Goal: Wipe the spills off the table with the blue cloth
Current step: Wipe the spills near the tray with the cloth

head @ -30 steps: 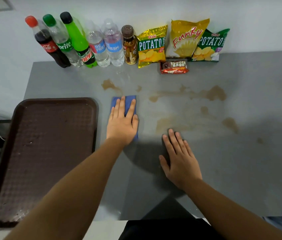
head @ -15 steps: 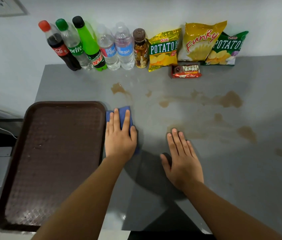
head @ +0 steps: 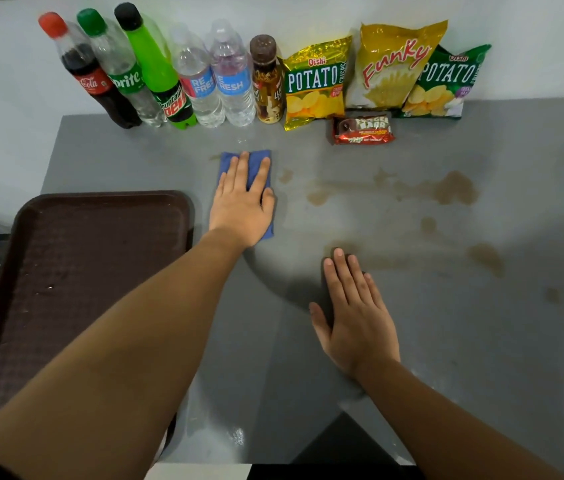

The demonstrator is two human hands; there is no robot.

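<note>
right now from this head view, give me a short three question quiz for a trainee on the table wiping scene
1. True or false: the left hand presses flat on the folded blue cloth.
2. Multiple choice: where does the open right hand rest? A) on the dark brown plastic tray B) on the bare grey table C) on the red chocolate bar wrapper
3. Fill in: the largest brown spill patch lies to the ____ of the cloth.

Key: 1 true; 2 B; 3 right
</note>
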